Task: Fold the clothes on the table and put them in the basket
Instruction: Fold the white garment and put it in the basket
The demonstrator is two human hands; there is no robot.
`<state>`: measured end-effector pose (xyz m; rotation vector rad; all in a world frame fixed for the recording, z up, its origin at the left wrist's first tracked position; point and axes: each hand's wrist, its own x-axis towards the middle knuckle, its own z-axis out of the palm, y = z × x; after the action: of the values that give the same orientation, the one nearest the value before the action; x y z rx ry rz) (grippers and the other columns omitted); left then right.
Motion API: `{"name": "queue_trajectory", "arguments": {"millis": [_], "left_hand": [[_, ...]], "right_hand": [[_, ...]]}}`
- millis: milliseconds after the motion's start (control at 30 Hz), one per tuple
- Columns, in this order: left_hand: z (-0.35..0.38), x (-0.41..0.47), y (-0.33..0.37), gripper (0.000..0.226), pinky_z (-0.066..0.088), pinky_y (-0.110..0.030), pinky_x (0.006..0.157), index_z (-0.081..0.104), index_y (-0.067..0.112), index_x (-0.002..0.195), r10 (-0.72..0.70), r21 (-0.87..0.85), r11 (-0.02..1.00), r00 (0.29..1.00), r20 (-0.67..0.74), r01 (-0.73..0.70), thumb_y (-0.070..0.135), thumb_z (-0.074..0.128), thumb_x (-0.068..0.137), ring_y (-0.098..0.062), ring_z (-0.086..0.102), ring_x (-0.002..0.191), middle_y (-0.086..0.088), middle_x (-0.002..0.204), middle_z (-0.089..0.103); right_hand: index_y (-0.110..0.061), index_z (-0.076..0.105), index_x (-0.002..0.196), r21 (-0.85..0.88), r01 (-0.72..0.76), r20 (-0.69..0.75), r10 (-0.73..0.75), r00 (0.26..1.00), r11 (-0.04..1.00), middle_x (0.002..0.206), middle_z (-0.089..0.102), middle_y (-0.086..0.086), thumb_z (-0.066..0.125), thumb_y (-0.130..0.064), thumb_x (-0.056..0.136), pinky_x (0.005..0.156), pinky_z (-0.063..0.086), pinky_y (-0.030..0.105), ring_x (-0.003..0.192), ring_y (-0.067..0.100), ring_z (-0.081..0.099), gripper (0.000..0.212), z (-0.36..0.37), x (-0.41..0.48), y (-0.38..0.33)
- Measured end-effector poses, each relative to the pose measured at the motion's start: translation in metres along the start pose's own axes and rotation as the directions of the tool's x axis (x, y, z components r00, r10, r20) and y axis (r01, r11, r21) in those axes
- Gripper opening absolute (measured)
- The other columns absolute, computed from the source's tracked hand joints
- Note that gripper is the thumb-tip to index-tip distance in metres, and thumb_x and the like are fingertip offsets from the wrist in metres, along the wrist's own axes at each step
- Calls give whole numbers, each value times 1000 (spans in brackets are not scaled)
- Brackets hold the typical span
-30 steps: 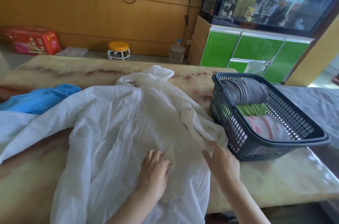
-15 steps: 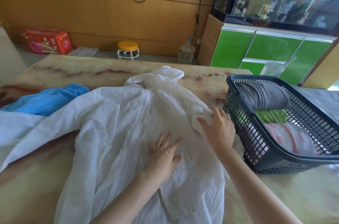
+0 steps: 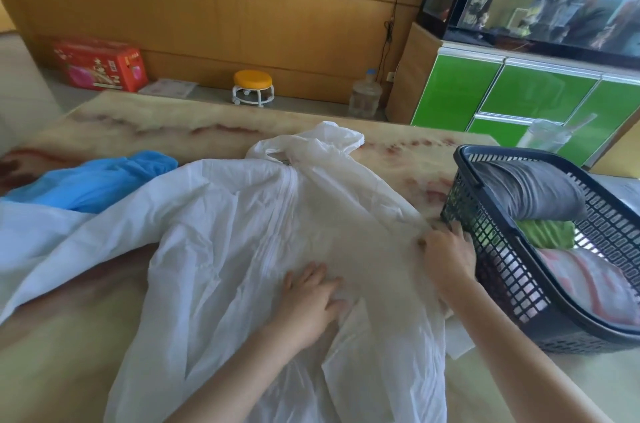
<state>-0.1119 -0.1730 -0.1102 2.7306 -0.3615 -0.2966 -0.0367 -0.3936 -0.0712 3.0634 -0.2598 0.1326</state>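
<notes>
bright daylight, soft shadows, slight blur, wide-angle edge distortion

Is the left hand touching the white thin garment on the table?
Touching. The head view shows the left hand lying flat on the white thin garment.

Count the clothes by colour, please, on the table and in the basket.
white garment: 1, on the table
blue garment: 1, on the table
grey garment: 1, in the basket
green garment: 1, in the basket
pink garment: 1, in the basket
Total: 5
</notes>
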Motion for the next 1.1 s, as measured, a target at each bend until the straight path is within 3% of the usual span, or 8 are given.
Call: {"name": "queue_trajectory", "arguments": {"millis": [100, 200, 300, 400, 467, 633, 867, 1100], "left_hand": [[-15, -13, -22, 40, 21, -27, 111, 52, 19, 134, -25, -210, 977, 961, -275, -35, 22, 53, 94, -22, 35, 137, -6, 141, 47], [-24, -34, -47, 31, 34, -22, 95, 70, 10, 107, -111, -258, 965, 831, -545, -40, 2, 68, 77, -30, 61, 109, -11, 111, 66], [-35, -63, -66, 35, 32, -38, 107, 67, 9, 113, -249, -302, 949, 796, -551, 88, 0, 69, 79, -34, 45, 128, -10, 122, 60], [-33, -92, -98, 46, 43, -47, 95, 68, 3, 107, -352, -309, 931, 708, -612, 196, -4, 79, 64, -44, 55, 111, -19, 111, 62], [-31, -116, -116, 48, 42, -45, 94, 61, 2, 116, -482, -462, 856, 679, -553, 232, -1, 77, 70, -40, 55, 110, -18, 115, 60], [-32, -174, -133, 47, 46, -35, 84, 45, 16, 130, -729, -788, 492, 669, -142, 369, 37, 58, 91, -19, 56, 102, 0, 120, 56], [-36, -194, -115, 27, 39, -19, 59, 54, 25, 104, -702, -754, 518, 704, -105, 404, 45, 61, 87, -1, 57, 77, 13, 89, 61], [-24, -187, -117, 19, 42, -24, 60, 62, 20, 73, -730, -697, 570, 657, -188, 434, 37, 72, 76, -13, 60, 74, 7, 74, 61]], "right_hand": [[-15, 68, 113, 287, 159, -233, -92, 968, 945, 118, 64, 6, 49, -8, 90, 93, 35, 37, 113, 28, 48, 31, -16, -11, -24], [-18, 63, 122, 440, 342, -58, -354, 934, 830, 125, 60, 2, 54, -14, 91, 92, 38, 32, 116, 26, 52, 32, -29, -34, -72], [-24, 57, 129, 541, 428, 133, -576, 807, 724, 129, 57, 2, 57, -24, 93, 93, 41, 30, 117, 22, 55, 36, -24, -60, -123], [-22, 55, 131, 604, 456, 142, -651, 746, 654, 132, 56, 2, 57, -25, 93, 100, 40, 31, 122, 21, 52, 39, -20, -88, -165], [-21, 57, 130, 606, 490, 111, -676, 729, 627, 132, 56, 3, 56, -25, 93, 102, 37, 31, 124, 22, 48, 37, -19, -103, -188], [-25, 60, 125, 621, 518, 52, -690, 722, 589, 124, 58, 1, 53, -28, 95, 94, 45, 34, 115, 18, 53, 31, -32, -124, -229], [-26, 63, 122, 560, 650, 105, -822, 560, 514, 129, 52, -1, 56, -13, 94, 89, 41, 24, 114, 18, 53, 32, -57, -115, -300], [-29, 54, 132, 102, 917, 416, -854, 312, 385, 142, 31, -3, 54, -5, 92, 94, 46, 33, 115, 23, 50, 47, -61, -93, -331]]}}
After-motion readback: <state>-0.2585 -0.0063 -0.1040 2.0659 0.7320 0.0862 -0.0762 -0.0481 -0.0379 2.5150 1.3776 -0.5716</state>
